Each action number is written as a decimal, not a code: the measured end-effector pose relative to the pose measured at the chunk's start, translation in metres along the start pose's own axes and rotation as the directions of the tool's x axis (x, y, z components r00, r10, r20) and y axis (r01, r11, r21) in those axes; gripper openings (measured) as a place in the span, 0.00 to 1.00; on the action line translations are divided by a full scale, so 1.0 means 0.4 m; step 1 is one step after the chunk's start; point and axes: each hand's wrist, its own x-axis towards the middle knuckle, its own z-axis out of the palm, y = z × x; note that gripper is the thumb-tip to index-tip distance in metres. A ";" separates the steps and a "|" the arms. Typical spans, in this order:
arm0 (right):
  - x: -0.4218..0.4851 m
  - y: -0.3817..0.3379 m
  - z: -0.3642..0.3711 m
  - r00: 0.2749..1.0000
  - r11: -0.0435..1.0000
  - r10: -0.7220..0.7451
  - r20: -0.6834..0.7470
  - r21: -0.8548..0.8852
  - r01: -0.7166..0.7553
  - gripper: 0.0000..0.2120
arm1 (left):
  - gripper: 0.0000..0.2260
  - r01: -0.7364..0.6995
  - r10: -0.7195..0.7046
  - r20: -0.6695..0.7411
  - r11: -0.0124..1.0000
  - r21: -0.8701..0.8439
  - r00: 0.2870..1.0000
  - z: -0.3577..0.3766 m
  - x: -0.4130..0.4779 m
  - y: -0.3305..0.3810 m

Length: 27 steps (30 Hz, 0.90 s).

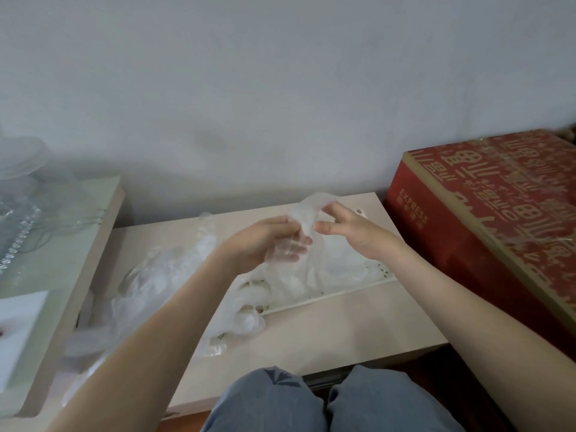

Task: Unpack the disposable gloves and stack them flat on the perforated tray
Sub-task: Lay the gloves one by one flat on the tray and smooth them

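**Thin film glove held over the tray by both hands**

The disposable glove [307, 218] is held in the air just above the perforated tray [330, 297]. The left hand [268, 241] has its grip closed round the lower part, fingers curled and showing through the clear film. The right hand [352, 232] pinches the upper edge between thumb and fingertips, so that the film arches between the two hands. The view is blurred here, and it may be one glove or several stuck together.

The glove looks nearly weightless, limp and clingy. It will likely crumple, cling to skin and slide off a loose hold rather than tear. A light pinch at the cuff edge with each hand, drawn apart, should spread it flat before it is laid down.

A rumpled heap of gloves [314, 272] already lies on the tray, spilling over its near-left corner. Left of the tray lies more loose plastic film [162, 272].

The tray rests on a pale, smooth bench [343, 332]. A red carton [498, 213] stands right of the tray, glass dishes [28, 198] sit far to its left, and a plain wall [280, 88] rises behind it.
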 end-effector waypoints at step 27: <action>0.114 0.075 -0.127 0.974 0.923 0.225 -0.007 -0.319 -0.216 0.02 | 0.08 0.193 -0.172 -0.310 0.980 0.038 0.935 -0.072 0.124 -0.141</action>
